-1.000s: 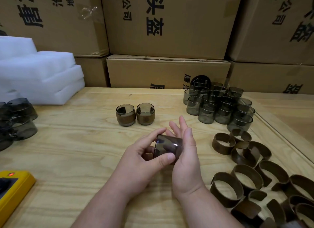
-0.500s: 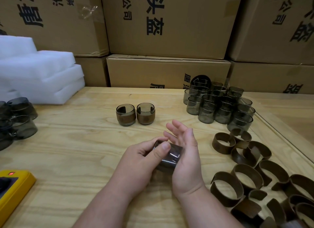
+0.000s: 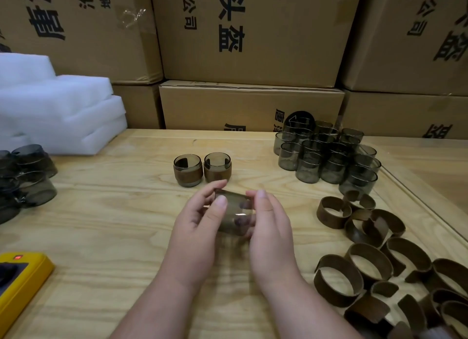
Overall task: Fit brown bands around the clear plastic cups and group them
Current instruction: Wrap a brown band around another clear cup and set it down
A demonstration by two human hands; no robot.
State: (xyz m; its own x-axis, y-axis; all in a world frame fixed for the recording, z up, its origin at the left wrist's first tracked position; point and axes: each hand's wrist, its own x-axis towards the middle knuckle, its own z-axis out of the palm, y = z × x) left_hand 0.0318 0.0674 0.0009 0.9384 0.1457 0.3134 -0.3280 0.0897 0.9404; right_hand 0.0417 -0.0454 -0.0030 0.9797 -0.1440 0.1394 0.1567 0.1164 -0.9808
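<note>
A smoky clear cup (image 3: 234, 216) is held between both hands above the middle of the wooden table (image 3: 101, 224). My left hand (image 3: 200, 227) grips its left side with thumb and fingers curled round it. My right hand (image 3: 271, 227) curls round its right side. Whether a brown band sits on this cup I cannot tell. Just behind stand two banded cups (image 3: 188, 170) (image 3: 217, 167), side by side. Several bare cups (image 3: 326, 156) cluster at the back right. Several loose brown bands (image 3: 374, 262) lie at the right.
More dark cups (image 3: 27, 176) lie on their sides at the left edge. White foam sheets (image 3: 55, 111) are stacked at the back left. A yellow device (image 3: 20, 283) sits at the front left. Cardboard boxes (image 3: 253, 35) wall off the back.
The cup has been lifted and moved away from me, towards the two banded cups. My right hand, earlier flat behind the cup, now curls round its right side.
</note>
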